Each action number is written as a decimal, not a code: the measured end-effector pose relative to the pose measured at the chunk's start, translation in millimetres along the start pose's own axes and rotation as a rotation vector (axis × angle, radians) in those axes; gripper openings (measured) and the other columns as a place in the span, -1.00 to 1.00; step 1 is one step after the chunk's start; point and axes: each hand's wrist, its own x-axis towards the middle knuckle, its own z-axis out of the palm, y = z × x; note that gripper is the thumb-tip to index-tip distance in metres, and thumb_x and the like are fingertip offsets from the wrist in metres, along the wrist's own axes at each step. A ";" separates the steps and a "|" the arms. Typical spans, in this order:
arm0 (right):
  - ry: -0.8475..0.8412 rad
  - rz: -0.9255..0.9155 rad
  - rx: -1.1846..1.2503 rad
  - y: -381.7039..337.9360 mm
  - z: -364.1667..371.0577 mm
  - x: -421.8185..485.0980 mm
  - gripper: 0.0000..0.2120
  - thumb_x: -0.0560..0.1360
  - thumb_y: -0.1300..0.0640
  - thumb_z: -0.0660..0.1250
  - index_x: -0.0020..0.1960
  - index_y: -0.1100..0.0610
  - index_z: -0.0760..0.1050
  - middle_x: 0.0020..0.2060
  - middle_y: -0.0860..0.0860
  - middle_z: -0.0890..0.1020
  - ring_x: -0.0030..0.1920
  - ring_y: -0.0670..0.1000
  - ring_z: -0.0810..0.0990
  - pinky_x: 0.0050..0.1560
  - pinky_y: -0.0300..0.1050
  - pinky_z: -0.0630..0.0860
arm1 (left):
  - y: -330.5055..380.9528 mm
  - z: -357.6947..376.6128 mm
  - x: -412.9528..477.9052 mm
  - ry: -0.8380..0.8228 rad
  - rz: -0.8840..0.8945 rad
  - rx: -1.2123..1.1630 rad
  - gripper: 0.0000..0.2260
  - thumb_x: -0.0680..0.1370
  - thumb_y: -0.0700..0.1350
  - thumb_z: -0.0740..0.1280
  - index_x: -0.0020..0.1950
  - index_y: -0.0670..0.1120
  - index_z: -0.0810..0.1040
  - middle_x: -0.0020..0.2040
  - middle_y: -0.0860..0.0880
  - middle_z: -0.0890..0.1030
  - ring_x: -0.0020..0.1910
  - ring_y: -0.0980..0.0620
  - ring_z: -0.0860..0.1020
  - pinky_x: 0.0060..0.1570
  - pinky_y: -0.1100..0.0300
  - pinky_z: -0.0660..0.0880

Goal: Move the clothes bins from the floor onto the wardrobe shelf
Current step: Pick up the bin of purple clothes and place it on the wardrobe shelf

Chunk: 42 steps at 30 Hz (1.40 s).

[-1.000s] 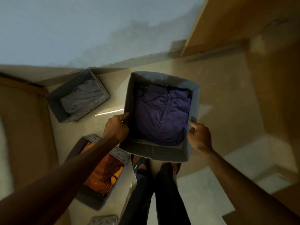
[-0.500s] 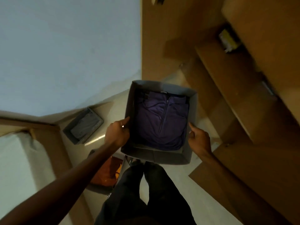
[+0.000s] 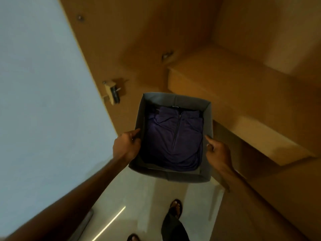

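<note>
bin [image 3: 207, 119] between 2 hands, garment [image 3: 175, 138] inside, shelf [image 3: 243, 94] beyond

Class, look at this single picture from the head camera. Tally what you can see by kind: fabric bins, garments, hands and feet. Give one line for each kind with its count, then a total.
Fabric bins: 1, the grey bin
Garments: 1, the purple zip top folded inside it
Hands: 2, the left hand and the right hand, each holding a side of the bin
Feet: 2, one sandalled foot and another foot at the bottom edge
Total: 6
</note>
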 end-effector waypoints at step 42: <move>0.216 0.275 -0.463 194.5 -246.8 248.3 -0.37 0.55 -0.25 -0.04 0.51 0.07 0.18 0.53 0.10 -0.18 0.55 0.17 -0.18 0.50 0.18 0.03 | 468.0 302.1 270.4 -0.655 1.269 0.530 -0.11 0.36 0.45 -0.12 0.57 -0.02 0.12 0.55 -0.29 -0.23 0.50 -0.39 -0.24 0.46 -0.25 -0.06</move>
